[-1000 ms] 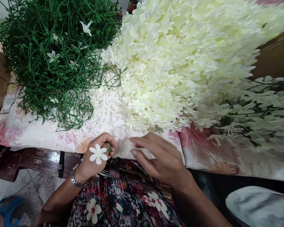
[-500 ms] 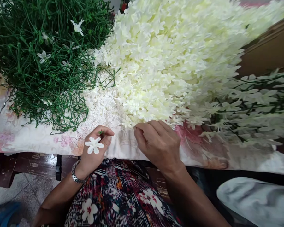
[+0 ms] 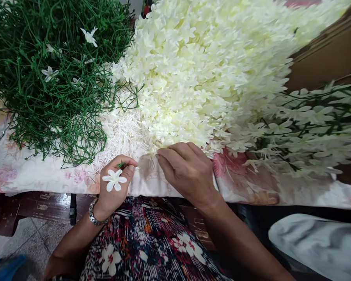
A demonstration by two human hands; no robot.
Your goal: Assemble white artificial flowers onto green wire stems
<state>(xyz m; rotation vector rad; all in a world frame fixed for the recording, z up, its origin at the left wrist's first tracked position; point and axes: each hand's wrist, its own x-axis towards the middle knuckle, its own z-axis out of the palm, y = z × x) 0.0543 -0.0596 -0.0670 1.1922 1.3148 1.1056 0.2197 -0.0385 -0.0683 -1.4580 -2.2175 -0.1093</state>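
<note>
My left hand (image 3: 117, 179) is closed, thumb against finger, on a green artificial flower stem (image 3: 122, 164). A white artificial flower (image 3: 114, 180) with several petals shows over the back of that hand. To its right, my right hand (image 3: 187, 169) is pinched in front of the pile of pale yellow-white flowers (image 3: 187, 82); whatever lies between its fingertips is too small to make out. The two hands are a short gap apart, over the table's front edge. Thin white filaments (image 3: 124, 132) lie in a heap just beyond my left hand.
A heap of green plastic stems (image 3: 61, 78) fills the left, with a few white flowers (image 3: 89, 37) among them. On the right lie finished-looking flower sprays (image 3: 307, 125) beside a cardboard box (image 3: 324, 58). A floral cloth (image 3: 46, 175) covers the table.
My right hand has moved slightly left and nearer to my left hand. My left hand keeps hold of the stem, and the view has shifted a little.
</note>
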